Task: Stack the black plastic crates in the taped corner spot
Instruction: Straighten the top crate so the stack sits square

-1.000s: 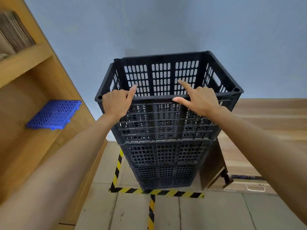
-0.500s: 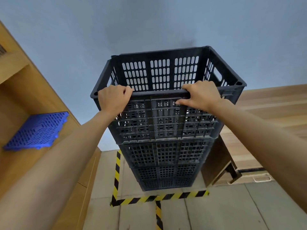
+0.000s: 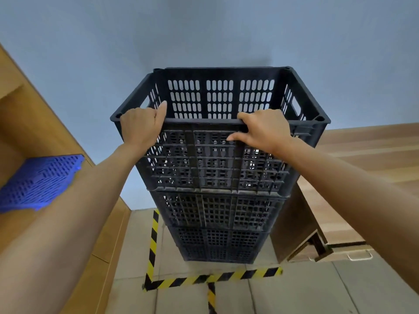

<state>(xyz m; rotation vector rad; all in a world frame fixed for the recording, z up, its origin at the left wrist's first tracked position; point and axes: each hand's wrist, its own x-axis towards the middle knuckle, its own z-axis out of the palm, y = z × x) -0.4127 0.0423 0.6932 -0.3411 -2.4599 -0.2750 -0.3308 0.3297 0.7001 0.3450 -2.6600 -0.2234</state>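
Since a second ago my fingers have gone from pointing loosely over the near rim to curling down on it, and the view has tipped so the shelf's upper boards have slid out at the left. Far left, a blue grid point(image 3: 38, 182) lies on the wooden shelf point(image 3: 27, 123). Next, my left hand point(image 3: 139, 129) grips the near rim of the top crate point(image 3: 217, 159) close to its left corner, fingers hooked over the edge and thumb up against the inside. The stack point(image 3: 217, 214) stands in the middle: I can count the top crate and at least three more nested under it, the bottom one on the floor inside the yellow-and-black tape point(image 3: 210, 278), which runs along its left side and its front. The stack looks roughly straight. My right hand point(image 3: 264, 131) grips the same rim toward the right, fingers wrapped over the top bar and thumb pressed on the outer lattice. Just right of the stack a wooden bench point(image 3: 322, 207) stands close beside the lower crates; I cannot tell whether they touch.
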